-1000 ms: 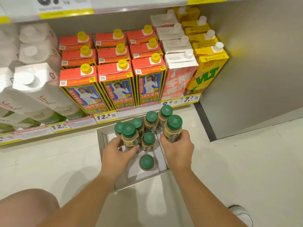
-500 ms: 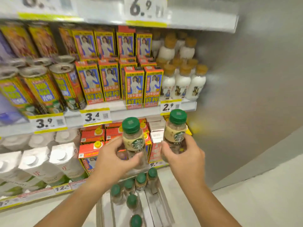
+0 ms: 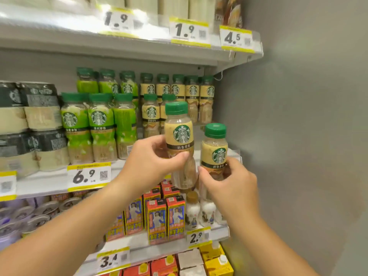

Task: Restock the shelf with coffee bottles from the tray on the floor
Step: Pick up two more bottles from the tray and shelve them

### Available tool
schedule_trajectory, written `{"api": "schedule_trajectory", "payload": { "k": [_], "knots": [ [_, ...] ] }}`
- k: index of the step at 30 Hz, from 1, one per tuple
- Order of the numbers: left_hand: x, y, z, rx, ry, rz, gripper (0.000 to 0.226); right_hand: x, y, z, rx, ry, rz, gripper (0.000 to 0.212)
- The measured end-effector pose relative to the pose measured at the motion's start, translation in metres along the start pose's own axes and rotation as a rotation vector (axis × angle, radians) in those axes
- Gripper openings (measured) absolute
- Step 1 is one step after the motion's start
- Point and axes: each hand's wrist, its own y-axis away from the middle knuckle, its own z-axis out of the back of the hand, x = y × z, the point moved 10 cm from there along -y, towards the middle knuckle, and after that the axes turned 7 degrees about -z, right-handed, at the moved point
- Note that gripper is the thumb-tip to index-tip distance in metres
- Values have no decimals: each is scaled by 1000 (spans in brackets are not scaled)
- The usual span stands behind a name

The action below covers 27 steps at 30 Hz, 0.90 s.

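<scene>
My left hand (image 3: 151, 158) grips a green-capped coffee bottle (image 3: 179, 134) with a cream label, held upright in front of the shelf. To its right, a second matching coffee bottle (image 3: 214, 150) sits slightly lower in my right hand (image 3: 229, 182), which holds it by the lower body. Both bottles hover at the front edge of the shelf (image 3: 49, 182) priced 6.9. Behind them stand rows of the same cream-label bottles (image 3: 199, 96), filling the back right of that shelf. The tray on the floor is out of view.
Green-label bottles (image 3: 99, 124) and dark multipacks (image 3: 29, 124) fill the shelf's left part. A grey side wall (image 3: 298, 136) closes off the right. An upper shelf (image 3: 139, 42) hangs above. Below are cartons (image 3: 165, 220) and small white bottles (image 3: 193, 212).
Both hands lifted one bottle each out of the floor tray and raised them to the 6.9 shelf. The view tilted up from the floor to the higher shelves.
</scene>
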Motion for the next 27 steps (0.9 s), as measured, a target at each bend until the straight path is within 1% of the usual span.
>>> {"api": "schedule_trajectory", "payload": {
  "k": [3,5,9,13,16,19,24,25,27],
  "knots": [
    [-21,-39,5,-37,-29,-22,16,27,-38,6,-14,-21,33,31],
    [-21,-61,5,-76,-39,0,16,41,-64,6,-12,-29,44,34],
    [-2,-98,-3,-135,-37,86,23,52,-116,-5,1,-22,34,39],
    [35,-116,-21,-149,-73,188,24,31,-153,-31,73,-10,-39,41],
    [61,-117,-32,-171,-106,272,30,5,-166,-48,123,-11,-89,39],
    [74,-115,-38,-178,-165,291,35,-6,-170,-63,170,-13,-91,42],
    [87,-109,-30,-239,-185,411,56,-5,-170,-75,221,5,-71,52],
    [86,-109,-31,-228,-209,425,57,-6,-169,-76,236,8,-74,54],
    [79,-108,-31,-207,-249,438,49,-7,-165,-76,269,41,-75,57]
  ]
}}
